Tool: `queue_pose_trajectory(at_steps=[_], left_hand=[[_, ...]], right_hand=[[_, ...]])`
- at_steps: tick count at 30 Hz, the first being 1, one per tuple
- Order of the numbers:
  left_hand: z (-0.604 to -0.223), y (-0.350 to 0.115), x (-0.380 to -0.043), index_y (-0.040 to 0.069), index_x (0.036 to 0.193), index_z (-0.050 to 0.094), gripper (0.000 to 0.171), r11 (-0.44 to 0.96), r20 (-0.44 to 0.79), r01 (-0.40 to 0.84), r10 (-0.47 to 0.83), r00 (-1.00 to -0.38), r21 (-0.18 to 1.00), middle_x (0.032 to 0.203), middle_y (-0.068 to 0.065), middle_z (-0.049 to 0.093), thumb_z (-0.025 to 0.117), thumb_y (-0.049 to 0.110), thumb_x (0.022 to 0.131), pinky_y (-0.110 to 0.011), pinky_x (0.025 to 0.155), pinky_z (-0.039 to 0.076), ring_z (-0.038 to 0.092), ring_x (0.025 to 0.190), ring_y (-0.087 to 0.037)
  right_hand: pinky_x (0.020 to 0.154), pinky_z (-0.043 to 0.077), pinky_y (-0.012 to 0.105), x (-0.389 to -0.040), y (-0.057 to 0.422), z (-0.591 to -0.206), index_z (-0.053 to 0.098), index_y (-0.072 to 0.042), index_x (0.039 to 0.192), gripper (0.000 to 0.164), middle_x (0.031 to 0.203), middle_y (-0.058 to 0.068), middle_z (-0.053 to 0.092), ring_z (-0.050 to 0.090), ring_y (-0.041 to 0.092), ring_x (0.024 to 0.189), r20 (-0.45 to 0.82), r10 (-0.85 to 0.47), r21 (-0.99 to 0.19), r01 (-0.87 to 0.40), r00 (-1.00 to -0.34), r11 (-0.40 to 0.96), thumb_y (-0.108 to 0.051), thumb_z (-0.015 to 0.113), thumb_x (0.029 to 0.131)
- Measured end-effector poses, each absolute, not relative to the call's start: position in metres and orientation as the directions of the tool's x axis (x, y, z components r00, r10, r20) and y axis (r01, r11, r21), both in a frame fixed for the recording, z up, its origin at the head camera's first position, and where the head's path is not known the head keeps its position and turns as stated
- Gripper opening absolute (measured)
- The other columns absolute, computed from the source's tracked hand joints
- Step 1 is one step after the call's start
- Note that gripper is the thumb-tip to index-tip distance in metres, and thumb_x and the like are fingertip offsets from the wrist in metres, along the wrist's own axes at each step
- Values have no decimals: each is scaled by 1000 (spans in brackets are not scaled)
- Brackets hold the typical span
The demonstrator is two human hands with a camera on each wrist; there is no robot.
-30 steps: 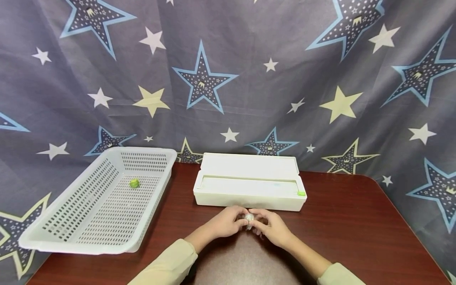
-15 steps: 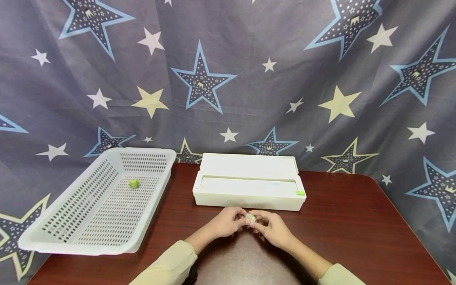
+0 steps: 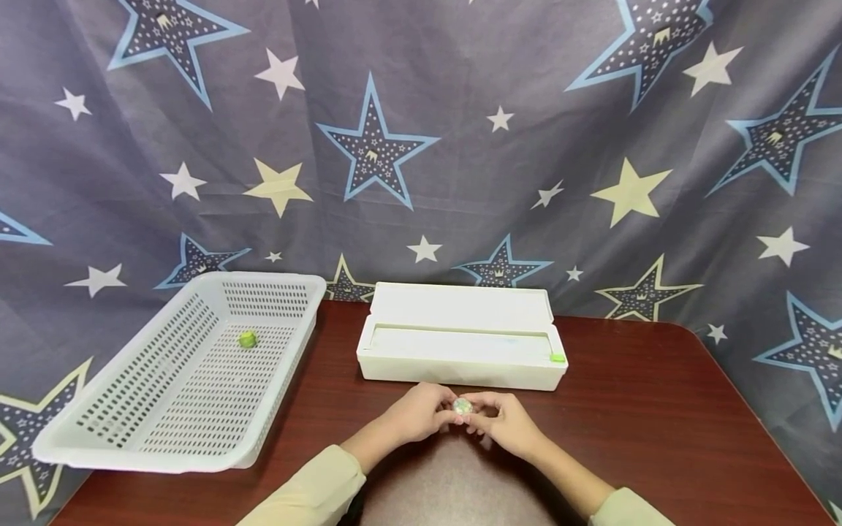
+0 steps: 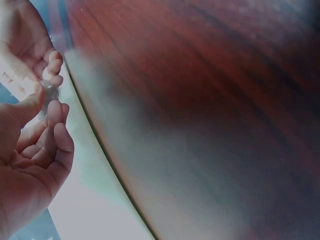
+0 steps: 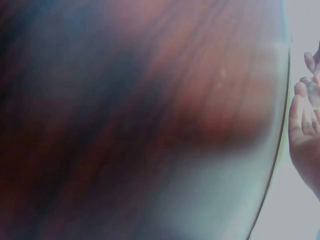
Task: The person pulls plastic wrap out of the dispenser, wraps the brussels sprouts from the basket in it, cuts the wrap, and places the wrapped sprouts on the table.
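A small round bundle (image 3: pixel 463 405), pale with greenish patches and a glossy, film-like surface, is held between both hands above the table. The left hand (image 3: pixel 422 415) pinches its left side between thumb and fingers, while the right hand (image 3: pixel 505 422) pinches it from the right. From the left wrist, crinkled clear film (image 4: pixel 51 93) shows between the fingertips; whatever lies inside is not plain. The right wrist view catches only part of the bundle (image 5: pixel 310 85) at its edge. Just beyond the hands stands a long white box (image 3: pixel 460 371) with its lid raised and a green slider (image 3: pixel 557 358).
On the left stands a white perforated basket (image 3: pixel 279 409) with a small green object (image 3: pixel 247 339) on its floor. Dark red-brown tabletop (image 3: pixel 658 431) extends to the right. A grey star-patterned curtain (image 3: pixel 460 204) hangs behind the table.
The bundle has turned between the fingertips, so its rounded, patchy face shows more now. Both hands stay in nearly the same place. Box and basket have not moved.
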State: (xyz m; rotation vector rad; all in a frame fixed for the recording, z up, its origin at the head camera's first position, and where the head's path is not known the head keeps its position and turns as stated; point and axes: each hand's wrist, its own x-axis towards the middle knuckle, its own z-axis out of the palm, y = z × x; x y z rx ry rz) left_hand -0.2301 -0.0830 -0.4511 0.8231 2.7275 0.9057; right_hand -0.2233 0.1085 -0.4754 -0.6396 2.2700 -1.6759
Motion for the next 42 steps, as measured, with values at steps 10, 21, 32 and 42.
queue_pose_trajectory(at_steps=[10,21,32,42], left_hand=[[-451,-81,-232,12,86,66,18,719,26,504,562,-827,479,64,7,59,59,27,91,-16,61,42,48,58,2],[-447,-83,-228,9,84,66,24,670,-53,422,567,-822,611,63,1,60,53,26,95,-15,57,43,52,53,2],[-442,-82,-227,8,100,69,25,604,-36,367,549,-835,708,79,-7,68,57,29,92,-18,56,45,62,61,-11],[-438,-82,-228,5,116,66,39,630,72,424,504,-860,650,105,-6,69,69,26,82,-19,71,48,60,86,-7]], right_hand=[[50,49,22,-222,111,-477,54,6,126,47,82,14,64,57,7,61,53,-483,-941,-205,-874,268,-12,68,85],[59,47,18,-218,112,-481,64,-7,119,37,89,-3,62,52,-2,66,247,-461,-739,-474,-852,478,-29,62,89],[56,49,20,-218,111,-471,63,-4,115,33,89,3,62,58,4,68,189,-472,-786,-421,-861,453,-27,58,92],[59,53,30,-223,112,-468,63,5,110,30,83,22,65,60,10,64,57,-493,-909,-249,-868,334,-20,57,93]])
